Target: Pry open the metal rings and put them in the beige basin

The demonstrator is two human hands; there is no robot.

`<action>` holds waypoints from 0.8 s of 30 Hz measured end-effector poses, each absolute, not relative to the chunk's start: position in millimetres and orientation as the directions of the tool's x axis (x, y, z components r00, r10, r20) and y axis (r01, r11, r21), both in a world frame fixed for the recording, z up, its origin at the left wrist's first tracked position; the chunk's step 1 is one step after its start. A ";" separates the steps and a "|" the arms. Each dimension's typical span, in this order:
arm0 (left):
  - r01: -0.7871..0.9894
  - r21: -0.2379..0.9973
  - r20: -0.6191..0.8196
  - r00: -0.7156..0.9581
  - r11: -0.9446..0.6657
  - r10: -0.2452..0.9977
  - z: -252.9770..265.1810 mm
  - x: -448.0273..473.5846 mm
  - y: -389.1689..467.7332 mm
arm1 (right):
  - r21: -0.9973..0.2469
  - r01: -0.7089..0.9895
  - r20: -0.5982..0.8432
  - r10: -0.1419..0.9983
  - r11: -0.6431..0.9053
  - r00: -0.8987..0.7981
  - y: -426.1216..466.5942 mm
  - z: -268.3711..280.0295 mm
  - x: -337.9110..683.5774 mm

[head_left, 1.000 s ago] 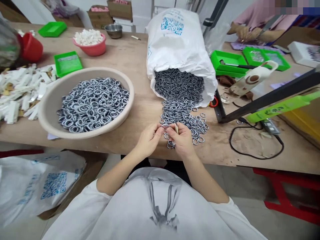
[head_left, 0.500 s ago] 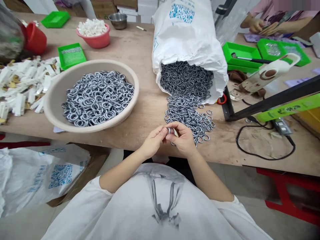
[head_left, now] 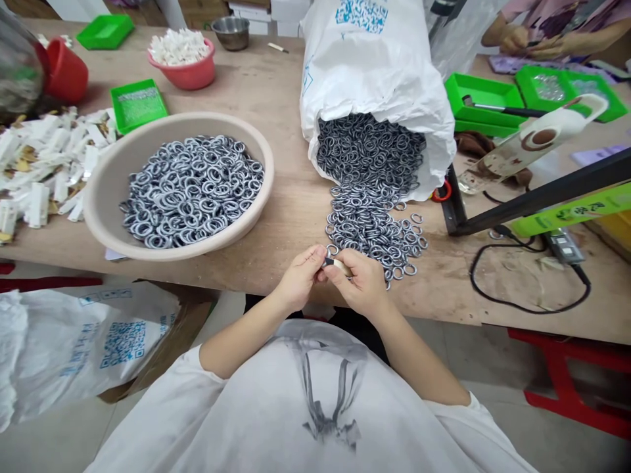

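Just above the table's front edge, my hands meet in front of the spilled grey rings (head_left: 369, 223). My left hand (head_left: 300, 279) is closed in a pinch on a small grey ring, mostly hidden by the fingertips. My right hand (head_left: 365, 281) is wrapped round a small tool with a cream handle (head_left: 341, 267); its dark tip points left at the left fingertips. A white sack (head_left: 369, 72) lies on its side behind, rings pouring from its mouth. On the left a wide beige basin (head_left: 93, 197) holds a heap of similar rings.
White pieces (head_left: 54, 164) are piled at far left, near green trays (head_left: 138, 105) and a red bowl (head_left: 192, 77). To the right stand a black metal frame (head_left: 473, 220), a cable (head_left: 522, 309) and a bottle (head_left: 522, 148). Another person's hands (head_left: 532, 45) work at the far right.
My right hand has turned the tool, so its cream handle and dark tip now show, pointing left. My left hand stays pinched in about the same place. The view has shifted slightly.
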State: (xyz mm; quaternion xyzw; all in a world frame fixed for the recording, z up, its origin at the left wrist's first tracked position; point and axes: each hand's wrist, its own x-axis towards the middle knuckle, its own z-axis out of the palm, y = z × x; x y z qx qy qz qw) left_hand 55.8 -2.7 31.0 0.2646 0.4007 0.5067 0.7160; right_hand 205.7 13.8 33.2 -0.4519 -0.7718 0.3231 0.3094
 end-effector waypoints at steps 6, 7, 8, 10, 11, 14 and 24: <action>-0.548 0.747 -0.336 0.178 0.377 0.925 33.3 58.1 -2.1 | -0.723 0.540 0.181 0.872 0.431 -0.455 9.7 36.7 201.5; -0.545 0.751 -0.332 0.176 0.373 0.927 32.3 57.7 -3.1 | -0.724 0.542 0.178 0.874 0.428 -0.453 10.1 36.1 201.9; -0.538 0.759 -0.322 0.180 0.367 0.930 31.3 57.0 -4.7 | -0.732 0.540 0.168 0.879 0.415 -0.447 11.7 34.7 202.9; -0.506 0.783 -0.285 0.225 0.362 0.932 29.3 54.9 -9.3 | -0.758 0.554 0.119 0.908 0.344 -0.401 20.2 29.4 206.7; -0.488 0.793 -0.265 0.261 0.364 0.928 28.4 53.4 -11.9 | -0.760 0.583 0.076 0.930 0.288 -0.360 27.5 25.8 209.3; -0.451 0.817 -0.226 0.325 0.361 0.918 25.6 47.5 -16.5 | -0.633 0.769 -0.065 0.982 0.095 -0.175 57.8 15.0 215.5; -0.475 0.776 -0.358 0.209 0.415 0.910 6.9 25.2 -4.1 | -0.148 0.961 -0.112 0.961 0.234 -0.251 130.6 3.4 180.6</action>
